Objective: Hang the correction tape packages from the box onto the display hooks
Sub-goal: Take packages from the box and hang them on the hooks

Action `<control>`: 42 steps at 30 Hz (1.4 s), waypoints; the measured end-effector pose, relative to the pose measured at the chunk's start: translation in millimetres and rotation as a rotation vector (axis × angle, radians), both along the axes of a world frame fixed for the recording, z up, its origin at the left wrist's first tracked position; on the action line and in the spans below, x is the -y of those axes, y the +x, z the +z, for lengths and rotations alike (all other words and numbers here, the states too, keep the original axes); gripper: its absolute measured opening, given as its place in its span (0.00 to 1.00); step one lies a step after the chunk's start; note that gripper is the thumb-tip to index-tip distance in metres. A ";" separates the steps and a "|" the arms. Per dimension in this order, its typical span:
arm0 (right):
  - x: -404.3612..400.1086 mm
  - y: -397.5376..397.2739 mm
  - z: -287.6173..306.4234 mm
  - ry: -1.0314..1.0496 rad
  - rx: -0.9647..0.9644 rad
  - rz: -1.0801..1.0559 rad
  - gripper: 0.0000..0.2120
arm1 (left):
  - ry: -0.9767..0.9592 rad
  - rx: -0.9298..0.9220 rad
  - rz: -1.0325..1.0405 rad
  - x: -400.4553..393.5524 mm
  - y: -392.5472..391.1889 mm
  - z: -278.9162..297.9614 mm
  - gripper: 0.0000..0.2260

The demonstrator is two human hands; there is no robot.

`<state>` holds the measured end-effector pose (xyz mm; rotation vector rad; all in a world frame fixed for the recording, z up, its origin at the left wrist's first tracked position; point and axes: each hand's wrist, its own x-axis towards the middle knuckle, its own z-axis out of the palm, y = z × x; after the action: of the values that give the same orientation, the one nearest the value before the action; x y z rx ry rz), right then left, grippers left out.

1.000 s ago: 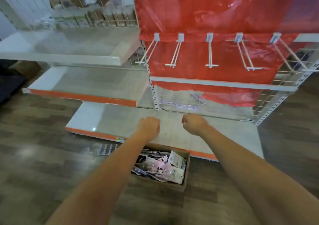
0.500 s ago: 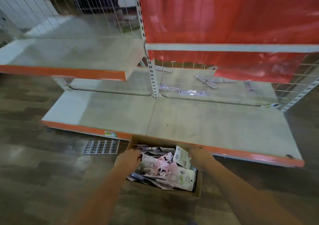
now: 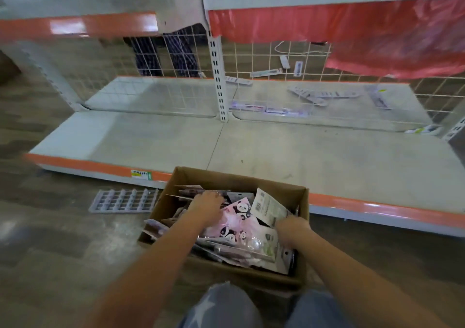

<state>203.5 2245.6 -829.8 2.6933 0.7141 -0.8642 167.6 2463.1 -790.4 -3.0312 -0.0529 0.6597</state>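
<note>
Cardboard box [image 3: 234, 181] on the floor, both hands inside.
Left hand [image 3: 206, 205] lies on the packages [image 3: 239, 223], its fingers' state unclear; right hand [image 3: 292, 224], just beside a white card [image 3: 268, 207], blurred, grip unclear.

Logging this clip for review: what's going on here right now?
A person crouches over a cardboard box on the floor by the bottom shelf. Both hands are in the box among the correction tape packages: the left hand on the pile, the right hand at a white-backed package. Whether either grips one is unclear. No hooks are in view.
</note>
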 end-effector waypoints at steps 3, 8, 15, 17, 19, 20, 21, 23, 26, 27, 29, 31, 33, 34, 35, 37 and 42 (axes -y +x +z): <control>-0.4 -7.3 -9.9 -0.023 0.097 0.052 0.14 | -0.018 -0.068 0.043 1.6 -2.9 -14.2 0.17; 1.6 -11.7 -2.9 0.023 0.011 0.058 0.14 | -0.064 -0.021 0.101 3.8 -9.0 -15.6 0.23; 14.6 20.3 40.6 0.488 -0.104 -0.201 0.12 | 0.035 -0.058 0.158 -0.1 -19.0 1.4 0.28; 16.7 29.4 53.9 0.538 -0.069 -0.207 0.13 | 0.115 -0.069 0.124 4.9 -18.1 8.4 0.18; 15.6 37.5 64.6 0.532 -0.044 -0.181 0.14 | 0.204 -0.101 0.082 9.3 -15.6 13.8 0.13; 14.1 40.5 70.6 0.518 -0.029 -0.162 0.14 | 0.227 -0.112 0.064 10.8 -14.1 15.4 0.13; 12.6 43.4 77.5 0.502 -0.018 -0.140 0.14 | 0.233 -0.109 0.043 12.2 -13.9 18.6 0.13; 9.2 49.3 92.3 0.491 -0.011 -0.110 0.14 | 0.201 -0.101 0.021 11.8 -14.4 26.5 0.11; 4.2 56.3 119.2 0.533 -0.012 -0.124 0.11 | 0.060 -0.104 0.037 -0.8 -10.0 40.4 0.09; 2.3 57.8 129.0 0.553 -0.005 -0.138 0.08 | -0.019 -0.093 0.061 -7.6 -8.1 45.4 0.08; -2.4 61.6 146.7 0.627 0.013 -0.188 0.09 | -0.203 -0.034 0.123 -21.7 -4.3 54.4 0.12; -7.0 65.9 156.9 0.714 0.029 -0.237 0.07 | -0.360 0.040 0.171 -32.1 -4.1 61.7 0.11; -11.2 70.2 158.7 0.761 0.054 -0.271 0.03 | -0.484 0.072 0.222 -37.7 -5.6 62.0 0.10; -12.9 73.4 155.4 0.765 0.068 -0.290 0.05 | -0.542 0.076 0.251 -39.4 -7.0 58.9 0.11; -13.8 75.3 150.9 0.756 0.089 -0.301 0.05 | -0.595 0.080 0.286 -40.6 -8.8 55.2 0.12; -12.7 78.7 135.5 0.728 0.141 -0.329 0.04 | -0.667 0.104 0.361 -44.3 -12.1 42.4 0.11; -9.9 74.5 81.1 0.653 0.059 -0.346 0.09 | -0.782 0.241 0.582 -50.9 -13.9 5.0 0.05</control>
<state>278.1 2255.5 -748.6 3.4879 0.6020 -0.7021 153.7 2514.0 -785.4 -3.8624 -0.9172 0.3728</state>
